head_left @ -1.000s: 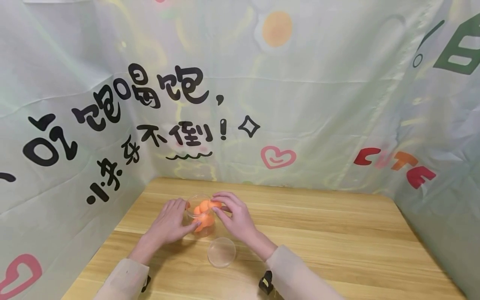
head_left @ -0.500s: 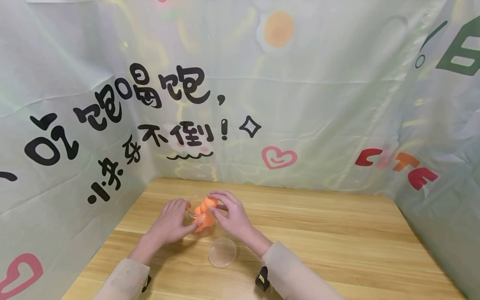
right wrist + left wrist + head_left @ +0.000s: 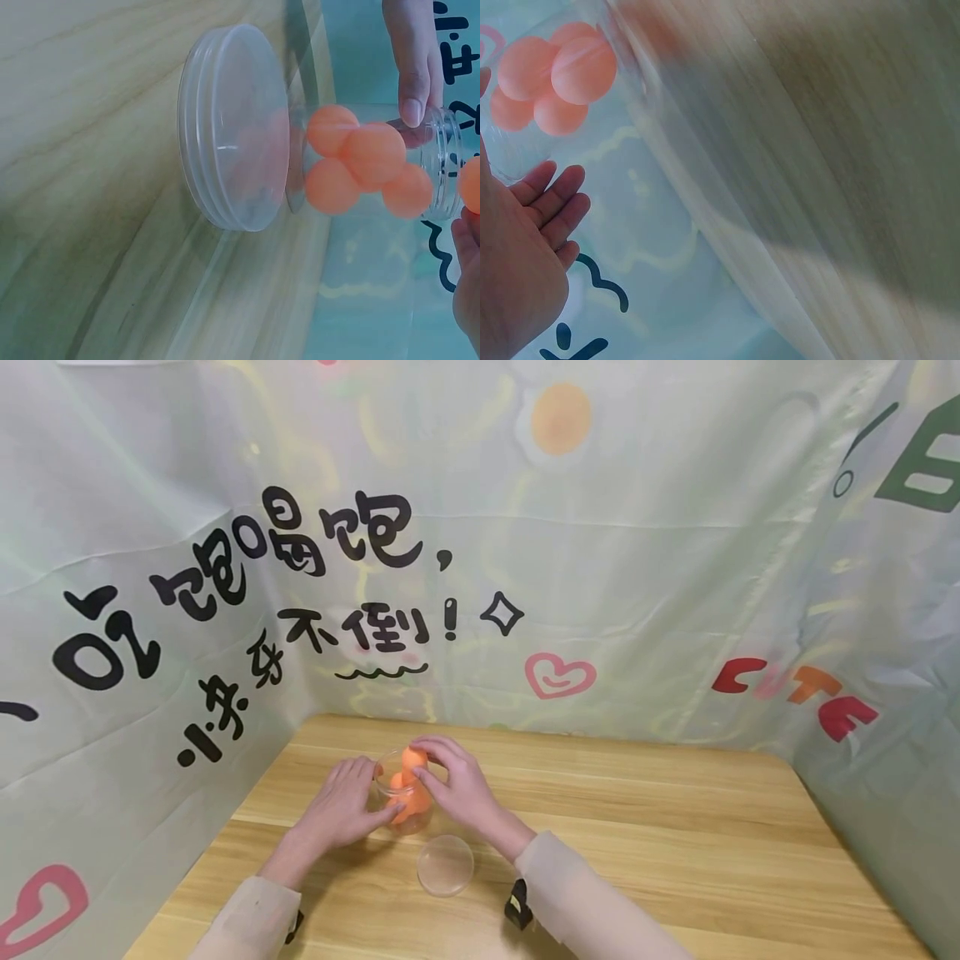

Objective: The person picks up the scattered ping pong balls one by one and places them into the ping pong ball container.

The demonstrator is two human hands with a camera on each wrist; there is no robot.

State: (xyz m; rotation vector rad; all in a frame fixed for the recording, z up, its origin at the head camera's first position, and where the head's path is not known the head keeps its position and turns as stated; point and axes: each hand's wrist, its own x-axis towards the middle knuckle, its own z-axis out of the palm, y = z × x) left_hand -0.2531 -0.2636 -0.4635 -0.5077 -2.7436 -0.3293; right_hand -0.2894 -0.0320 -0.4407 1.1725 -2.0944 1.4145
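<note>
A clear plastic jar stands upright on the table with several orange balls inside, which look like ping-pong balls. My left hand grips the jar from its left, thumb on the near side and fingers at the far side near the rim. In the left wrist view only part of that hand shows beside the jar. My right hand pinches an orange ball at the jar's mouth. That ball is cut off by the edge of the right wrist view.
A round clear lid lies on the wooden table, just in front of the jar. Printed cloth hangs behind the table and along both sides.
My right hand has moved left and slightly up with the ball, from the right of the jar's rim to over its mouth. My left hand keeps its grip on the jar.
</note>
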